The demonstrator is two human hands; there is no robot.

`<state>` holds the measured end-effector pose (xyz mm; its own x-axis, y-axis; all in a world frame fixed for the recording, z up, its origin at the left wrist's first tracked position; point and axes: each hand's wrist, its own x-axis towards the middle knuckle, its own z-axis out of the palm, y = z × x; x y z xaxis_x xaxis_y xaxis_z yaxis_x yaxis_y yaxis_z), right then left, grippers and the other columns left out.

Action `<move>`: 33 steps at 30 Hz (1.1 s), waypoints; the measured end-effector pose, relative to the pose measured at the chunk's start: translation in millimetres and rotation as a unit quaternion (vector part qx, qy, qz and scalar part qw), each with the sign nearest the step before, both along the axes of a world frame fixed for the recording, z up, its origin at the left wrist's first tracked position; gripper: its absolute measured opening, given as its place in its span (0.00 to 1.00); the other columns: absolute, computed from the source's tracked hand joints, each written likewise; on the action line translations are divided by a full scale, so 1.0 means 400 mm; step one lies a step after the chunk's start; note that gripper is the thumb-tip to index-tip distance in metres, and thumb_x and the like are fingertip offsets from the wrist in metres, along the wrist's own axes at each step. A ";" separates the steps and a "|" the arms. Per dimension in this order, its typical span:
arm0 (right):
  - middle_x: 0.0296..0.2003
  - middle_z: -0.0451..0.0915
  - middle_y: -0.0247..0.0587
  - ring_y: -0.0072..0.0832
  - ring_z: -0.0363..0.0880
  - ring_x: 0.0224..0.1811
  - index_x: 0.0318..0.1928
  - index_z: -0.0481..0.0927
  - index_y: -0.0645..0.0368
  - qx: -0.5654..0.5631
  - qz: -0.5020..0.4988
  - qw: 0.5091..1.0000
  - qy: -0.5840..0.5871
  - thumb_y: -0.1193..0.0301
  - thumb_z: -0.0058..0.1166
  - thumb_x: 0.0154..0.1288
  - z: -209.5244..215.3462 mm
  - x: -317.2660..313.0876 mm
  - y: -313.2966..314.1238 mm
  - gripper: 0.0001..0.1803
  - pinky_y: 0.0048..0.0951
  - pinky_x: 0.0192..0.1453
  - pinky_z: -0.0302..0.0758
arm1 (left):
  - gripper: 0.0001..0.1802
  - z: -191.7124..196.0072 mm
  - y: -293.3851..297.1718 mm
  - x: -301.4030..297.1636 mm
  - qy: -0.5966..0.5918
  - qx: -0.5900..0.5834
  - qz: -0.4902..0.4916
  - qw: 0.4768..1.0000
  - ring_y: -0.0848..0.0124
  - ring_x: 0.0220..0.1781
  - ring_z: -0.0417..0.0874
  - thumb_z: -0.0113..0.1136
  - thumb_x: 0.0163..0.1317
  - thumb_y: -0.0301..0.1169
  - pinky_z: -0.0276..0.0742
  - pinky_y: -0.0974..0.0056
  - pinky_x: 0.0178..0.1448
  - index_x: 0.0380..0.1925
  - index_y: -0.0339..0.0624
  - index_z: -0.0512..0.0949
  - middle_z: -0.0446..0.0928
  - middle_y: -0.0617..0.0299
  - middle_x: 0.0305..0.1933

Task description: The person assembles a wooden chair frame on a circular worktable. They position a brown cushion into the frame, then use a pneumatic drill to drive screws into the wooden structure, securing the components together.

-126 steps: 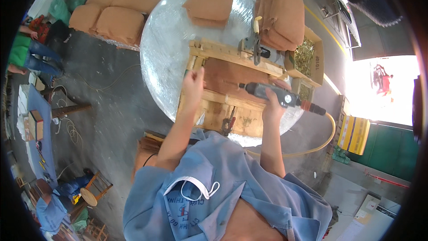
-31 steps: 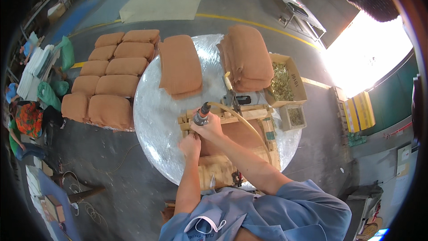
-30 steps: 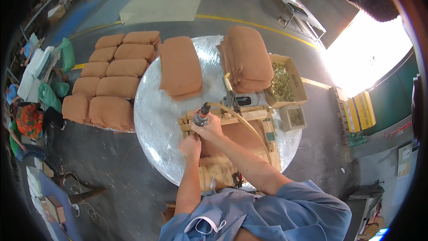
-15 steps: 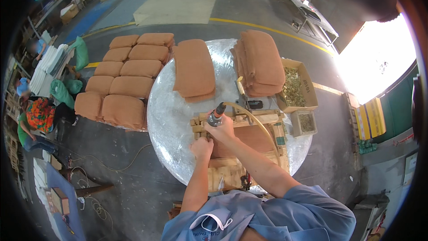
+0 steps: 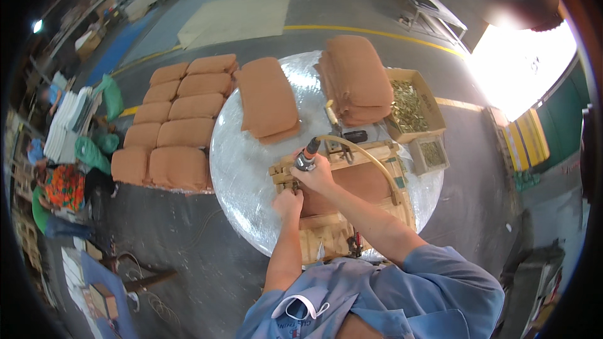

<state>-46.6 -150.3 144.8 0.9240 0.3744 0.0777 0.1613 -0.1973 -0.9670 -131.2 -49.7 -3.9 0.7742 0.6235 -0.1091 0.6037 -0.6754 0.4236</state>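
My right hand (image 5: 318, 176) is wrapped around an air-powered driver (image 5: 306, 159), dark with an orange band. A yellowish hose (image 5: 370, 162) runs from its top end, over my right forearm. Below the tool lies a wooden frame (image 5: 320, 221) with a brown fabric piece (image 5: 363, 185) clamped inside it. Closed at the frame's left end is my left hand (image 5: 287, 203), just under the driver's tip. Its fingers are pinched together at the wood; whatever they hold is too small to make out. All this rests on a round table (image 5: 242, 191) wrapped in shiny film.
Beyond the frame stand two brown fabric stacks (image 5: 269, 97) (image 5: 359, 81). A carton (image 5: 434, 114) of small metal pieces and a smaller bin (image 5: 430, 154) sit right. A hand tool with a pale handle (image 5: 331, 113) lies between. More brown stacks (image 5: 182, 132) fill the left; people work farther left.
The whole view has shifted and turned slightly as my head moved. Both hands keep their places at the frame's left end, with the driver still in my right hand.
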 end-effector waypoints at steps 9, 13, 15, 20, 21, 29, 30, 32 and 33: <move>0.48 0.87 0.41 0.29 0.86 0.56 0.55 0.77 0.59 0.149 -0.081 0.985 -0.015 0.77 0.74 0.61 0.065 -0.223 -0.238 0.24 0.34 0.62 0.83 | 0.21 -0.011 0.010 -0.016 -0.052 0.042 0.038 0.997 0.49 0.39 0.91 0.58 0.67 0.50 0.80 0.46 0.45 0.30 0.46 0.90 0.89 0.51 0.32; 0.49 0.86 0.45 0.33 0.87 0.54 0.57 0.75 0.59 0.185 -0.133 0.973 -0.014 0.83 0.70 0.61 0.037 -0.286 -0.375 0.26 0.37 0.61 0.84 | 0.25 0.085 -0.055 -0.041 -0.247 -0.128 0.006 0.960 0.58 0.26 0.83 0.58 0.74 0.45 0.73 0.52 0.34 0.22 0.39 0.80 0.82 0.55 0.23; 0.49 0.86 0.46 0.35 0.88 0.53 0.57 0.74 0.60 0.206 -0.147 0.967 -0.010 0.84 0.69 0.60 0.068 -0.327 -0.428 0.26 0.38 0.61 0.85 | 0.27 0.135 -0.148 -0.076 -0.350 -0.295 0.039 0.888 0.63 0.22 0.77 0.58 0.77 0.42 0.68 0.55 0.29 0.18 0.37 0.76 0.76 0.59 0.18; 0.48 0.84 0.49 0.43 0.89 0.54 0.59 0.71 0.60 0.267 -0.176 0.947 0.027 0.85 0.64 0.60 0.150 -0.377 -0.525 0.27 0.44 0.63 0.85 | 0.14 0.124 -0.252 -0.160 -0.210 -0.749 0.160 0.607 0.75 0.26 0.78 0.53 0.79 0.37 0.71 0.66 0.31 0.44 0.40 0.83 0.78 0.67 0.32; 0.49 0.84 0.49 0.43 0.89 0.54 0.59 0.71 0.60 0.280 -0.178 0.943 0.034 0.85 0.64 0.60 0.161 -0.393 -0.538 0.27 0.44 0.63 0.85 | 0.14 0.115 -0.269 -0.186 -0.206 -0.749 0.167 0.607 0.73 0.29 0.79 0.53 0.79 0.37 0.74 0.66 0.34 0.47 0.39 0.83 0.79 0.65 0.33; 0.51 0.84 0.51 0.45 0.89 0.55 0.60 0.71 0.60 0.271 -0.209 0.939 0.044 0.84 0.63 0.60 0.154 -0.471 -0.604 0.28 0.45 0.63 0.85 | 0.20 0.175 -0.377 -0.257 -0.202 -0.806 0.201 0.519 0.58 0.51 0.86 0.49 0.83 0.40 0.86 0.55 0.58 0.55 0.35 0.81 0.83 0.50 0.49; 0.50 0.84 0.51 0.45 0.89 0.55 0.59 0.71 0.60 0.264 -0.206 0.941 0.043 0.84 0.64 0.60 0.153 -0.479 -0.607 0.27 0.45 0.63 0.85 | 0.20 0.179 -0.380 -0.258 -0.205 -0.809 0.195 0.515 0.58 0.52 0.86 0.49 0.83 0.40 0.86 0.54 0.58 0.55 0.35 0.81 0.83 0.50 0.50; 0.49 0.84 0.51 0.44 0.89 0.55 0.58 0.71 0.60 0.252 -0.196 0.947 0.042 0.84 0.64 0.60 0.153 -0.496 -0.609 0.27 0.44 0.63 0.85 | 0.21 0.180 -0.383 -0.265 -0.213 -0.814 0.183 0.508 0.57 0.53 0.86 0.49 0.82 0.41 0.86 0.53 0.59 0.56 0.34 0.81 0.83 0.48 0.52; 0.49 0.84 0.50 0.43 0.89 0.55 0.58 0.72 0.60 0.251 -0.195 0.947 0.044 0.84 0.64 0.60 0.152 -0.504 -0.611 0.26 0.44 0.63 0.85 | 0.21 0.180 -0.385 -0.271 -0.209 -0.817 0.196 0.500 0.58 0.52 0.86 0.50 0.82 0.41 0.86 0.53 0.59 0.56 0.34 0.80 0.83 0.48 0.52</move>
<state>-248.3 -394.8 205.4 0.9955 -0.0613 0.0720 0.0857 0.2618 -0.9613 -239.7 -203.7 68.0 0.7957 0.0787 -0.6006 0.1812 0.9152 0.3600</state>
